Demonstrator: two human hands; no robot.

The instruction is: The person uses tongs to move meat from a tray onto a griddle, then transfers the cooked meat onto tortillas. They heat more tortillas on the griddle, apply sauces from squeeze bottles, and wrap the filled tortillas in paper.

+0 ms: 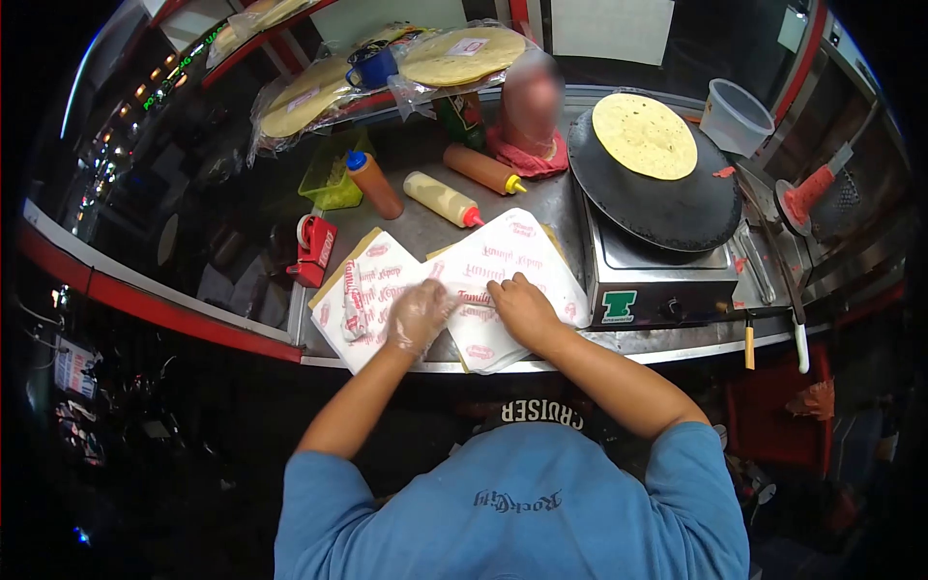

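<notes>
Two stacks of white printed wrapping paper lie side by side on the steel counter, the left paper stack (332,302) and the right paper stack (536,253). My left hand (414,319), in a clear plastic glove, is over the inner edges of both stacks, its fingers smeared by motion. Bare and curled, my right hand (527,314) has its fingertips pressed together on the printed paper of the right stack. A crumpled or rolled paper-wrapped piece (362,311) rests on the left stack, just beside my gloved hand.
Behind the papers lie sauce bottles (443,198), with a blue-capped bottle (374,184) upright. A red tape dispenser (312,251) stands left. At right, a flatbread (645,135) sits on a black griddle (619,217) over a stove (667,280); a knife (800,333) overhangs the counter's edge.
</notes>
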